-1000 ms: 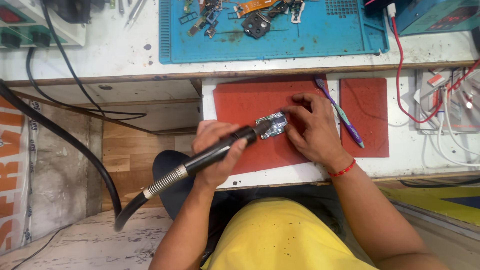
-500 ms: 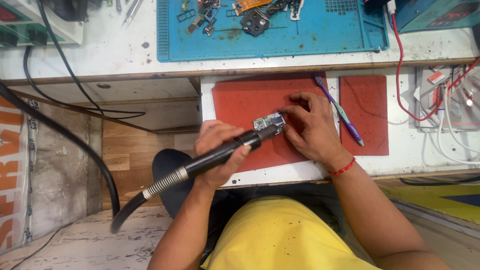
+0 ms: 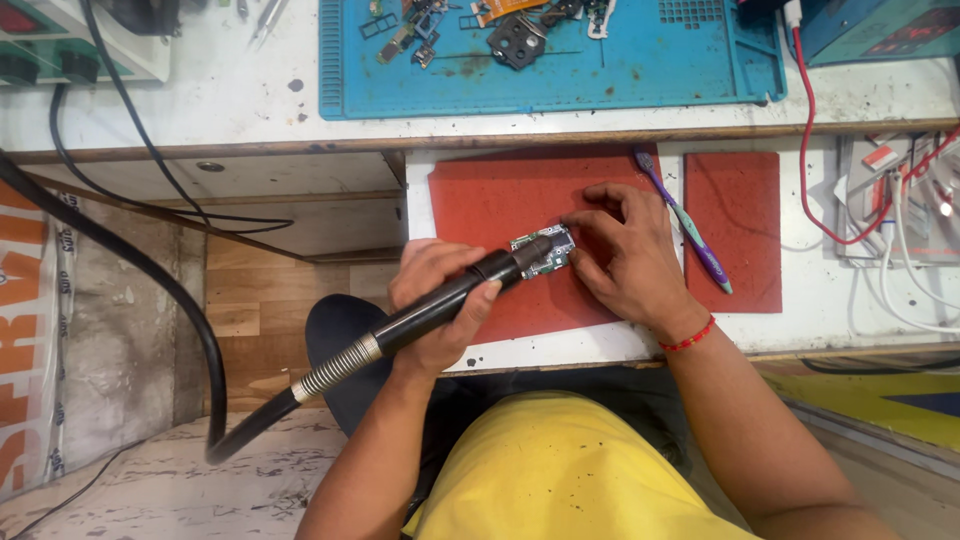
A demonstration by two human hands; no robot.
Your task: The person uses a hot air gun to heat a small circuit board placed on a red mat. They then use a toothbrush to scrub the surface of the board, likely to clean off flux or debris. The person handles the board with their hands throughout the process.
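The left hand (image 3: 435,305) is closed around the black hot-air wand with its coiled metal collar (image 3: 430,312), nozzle over the small green circuit board (image 3: 543,251) on the red rubber mat (image 3: 480,195). The right hand (image 3: 625,255), fingers curled, pins that board, seemingly with 2 fingertips (the grip is partly hidden). Since 0.5 s ago, little has shifted. A purple toothbrush (image 3: 685,225) lies beside.

Electronics repair workshop, small bench type. Evidence: blue silicone work mat (image 3: 620,70) strewn with loose metal parts and brackets (image 3: 515,35); red heat mat (image 3: 500,200) carrying a bare circuit board (image 3: 548,252); hot-air handpiece (image 3: 440,305) on a thick black hose (image 3: 120,270); bench power unit (image 3: 60,45) at upper left; red and white leads (image 3: 880,215) at right; purple cleaning brush (image 3: 685,220).
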